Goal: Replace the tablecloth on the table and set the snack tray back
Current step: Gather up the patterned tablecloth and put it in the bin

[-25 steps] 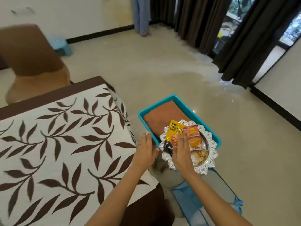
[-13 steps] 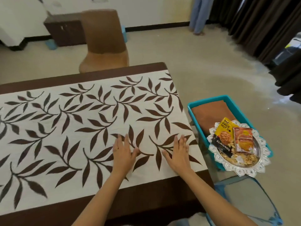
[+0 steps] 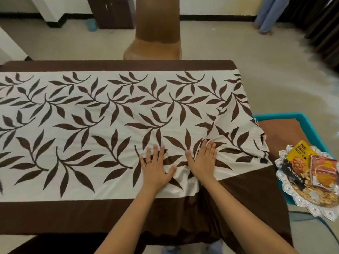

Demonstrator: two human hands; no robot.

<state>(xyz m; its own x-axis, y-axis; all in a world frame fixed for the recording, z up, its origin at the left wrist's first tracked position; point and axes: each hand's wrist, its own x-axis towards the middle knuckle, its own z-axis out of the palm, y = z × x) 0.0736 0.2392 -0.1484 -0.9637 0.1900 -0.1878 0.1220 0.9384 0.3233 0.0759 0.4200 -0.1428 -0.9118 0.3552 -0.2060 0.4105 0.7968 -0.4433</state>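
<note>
Tablecloth (image 3: 102, 114) covers the tabletop, its cream panel with brown leaves running long from left to right, a plain brown border along the near and far edges. Both hands lie flat on it near the right end, side by side and almost touching at the thumbs. The left hand (image 3: 156, 166) has its fingers straight and slightly spread, palm down, a ring on one finger. The right hand (image 3: 202, 162) is likewise flat, fingers together and pointing away from the person, its fingertips at a raised fold where the cloth bunches up toward the right corner. Neither hand's grip closes on anything; both only press the fabric. Forearms reach up from the bottom edge, angled slightly inward.

Off the right end of the tabletop, well apart from the hands, the snack tray (image 3: 286, 189), silver with a scalloped rim, sits on a teal bin (image 3: 310, 121) holding folded brown cloth (image 3: 286, 132). On the tray lie a yellow-and-black almond packet (image 3: 295, 162), an orange packet (image 3: 323, 171) and loose nuts.

A brown chair (image 3: 156, 39) stands beyond the far edge.
</note>
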